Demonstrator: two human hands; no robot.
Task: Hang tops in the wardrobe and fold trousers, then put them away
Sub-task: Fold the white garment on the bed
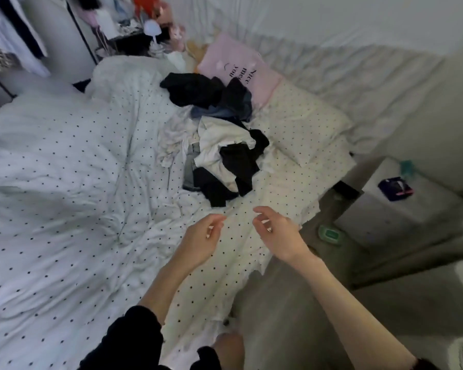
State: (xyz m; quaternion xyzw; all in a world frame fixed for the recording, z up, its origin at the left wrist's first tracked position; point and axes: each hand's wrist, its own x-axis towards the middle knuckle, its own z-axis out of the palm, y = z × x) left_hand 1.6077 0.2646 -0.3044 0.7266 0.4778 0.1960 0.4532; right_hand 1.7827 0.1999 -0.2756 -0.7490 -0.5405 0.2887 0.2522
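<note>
The pile of clothes hides which pieces are tops or trousers, the pink pillow print is partly covered, and hanging garments are cut off at the left edge.

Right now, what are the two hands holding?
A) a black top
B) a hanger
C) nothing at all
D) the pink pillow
C: the left hand and the right hand both hover over the dotted bedsheet with loosely curled fingers and nothing in them; the pile of clothes lies just beyond them, untouched.
</note>
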